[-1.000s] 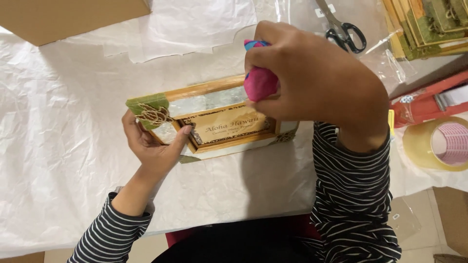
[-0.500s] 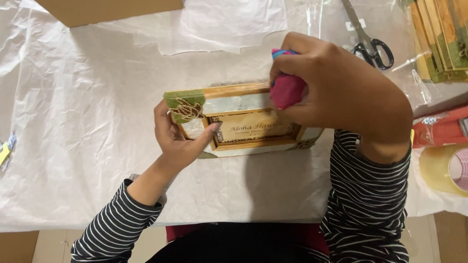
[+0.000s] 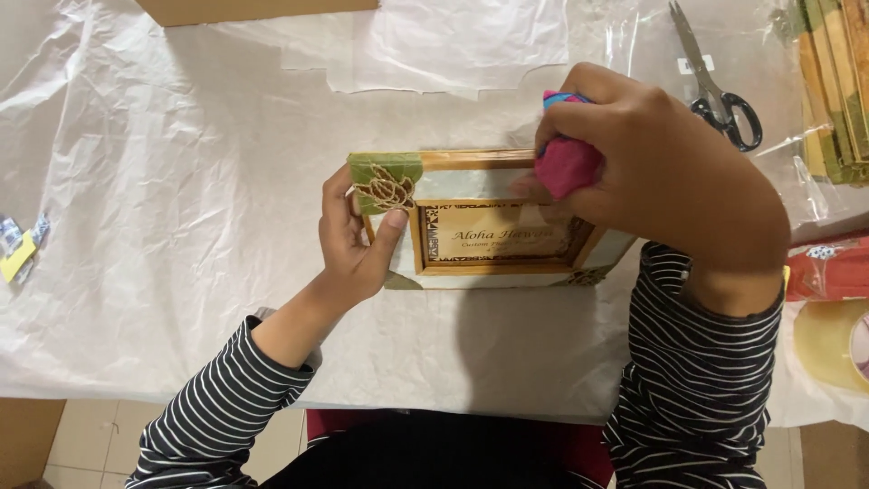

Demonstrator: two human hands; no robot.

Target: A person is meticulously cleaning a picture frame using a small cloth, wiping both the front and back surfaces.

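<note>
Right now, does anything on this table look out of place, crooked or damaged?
Nothing looks damaged or spilled. The wooden picture frame lies nearly square to the table edge, steadied by the left hand while the right hand presses a pink cloth on its top edge. The white paper covering is only creased, and scissors lie closed.

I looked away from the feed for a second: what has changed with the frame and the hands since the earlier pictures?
Little. The view drifted, so everything sits further right in the picture. The right hand still presses the pink cloth on the picture frame, at its upper right as before. The left hand still grips the frame's left end. The scissors lie where they were.
</note>
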